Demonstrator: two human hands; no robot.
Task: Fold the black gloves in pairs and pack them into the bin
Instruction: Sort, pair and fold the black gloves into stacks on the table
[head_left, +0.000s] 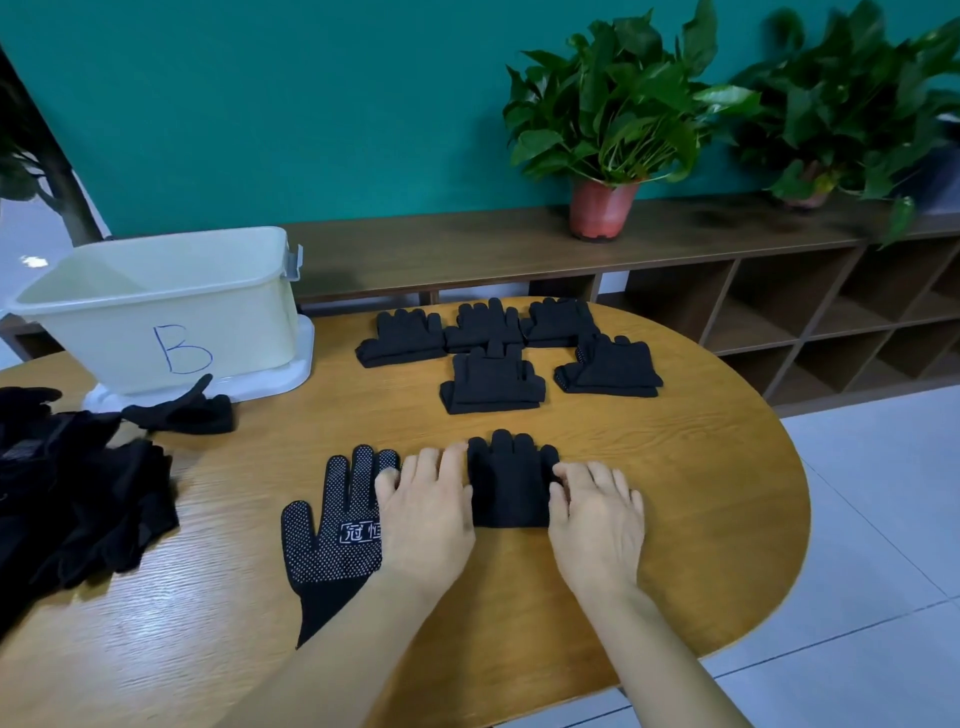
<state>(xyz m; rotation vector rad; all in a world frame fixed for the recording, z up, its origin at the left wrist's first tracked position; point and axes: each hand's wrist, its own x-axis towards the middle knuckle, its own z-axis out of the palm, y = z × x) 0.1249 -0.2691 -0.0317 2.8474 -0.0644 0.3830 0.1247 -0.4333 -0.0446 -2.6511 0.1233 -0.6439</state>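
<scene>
Surface (649, 467): wood, visible grain, light satin sheen. Gloves: matt black knit cloth; the flat glove (332, 540) at lower centre-left carries small white raised dots. Bin (171, 322), upper left: smooth pale plastic, faintly glossy.

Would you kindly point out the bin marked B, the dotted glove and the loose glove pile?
bin marked B (104, 338): head view, front wall.
dotted glove (332, 556): head view, palm.
loose glove pile (78, 493): head view, middle of heap.
</scene>
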